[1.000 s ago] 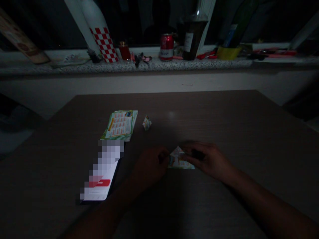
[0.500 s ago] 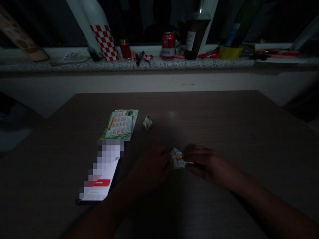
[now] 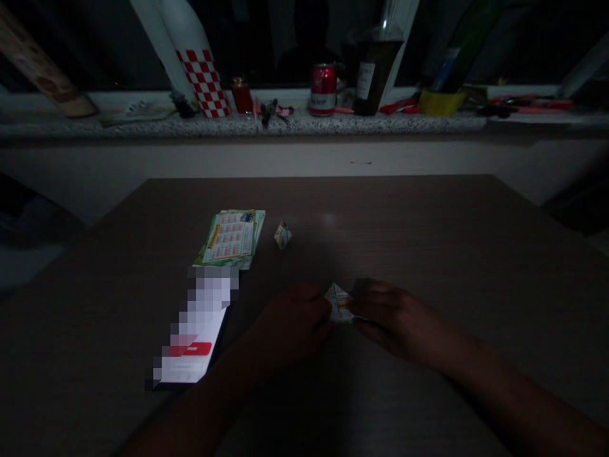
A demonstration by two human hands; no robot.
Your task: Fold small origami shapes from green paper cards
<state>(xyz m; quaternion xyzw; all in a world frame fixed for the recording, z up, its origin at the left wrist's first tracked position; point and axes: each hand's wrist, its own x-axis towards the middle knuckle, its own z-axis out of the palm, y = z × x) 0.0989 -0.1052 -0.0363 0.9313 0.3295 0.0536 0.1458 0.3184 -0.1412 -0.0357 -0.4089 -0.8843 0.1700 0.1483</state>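
Note:
Between my two hands is a small folded piece of printed paper (image 3: 339,303), with a pointed top and orange and yellow print on white. My left hand (image 3: 302,317) pinches its left edge, fingers closed. From the other side my right hand (image 3: 392,314) grips the right edge, thumb below and fingers above, covering that corner. Beyond my left hand stands a small folded paper piece (image 3: 282,235) with several points. A stack of printed paper sheets (image 3: 231,238) lies to the left of it, green-edged with rows of orange print.
A lit phone (image 3: 197,336) lies by my left forearm, its screen partly blurred out. Behind the brown table (image 3: 404,216), a granite sill (image 3: 295,127) holds a checkered bottle (image 3: 204,79), a red can (image 3: 323,89), a dark bottle (image 3: 368,76) and small clutter.
My right fingers have closed in on the paper's right corner, and the flap that stuck out there is now covered. My left hand stays at the left edge.

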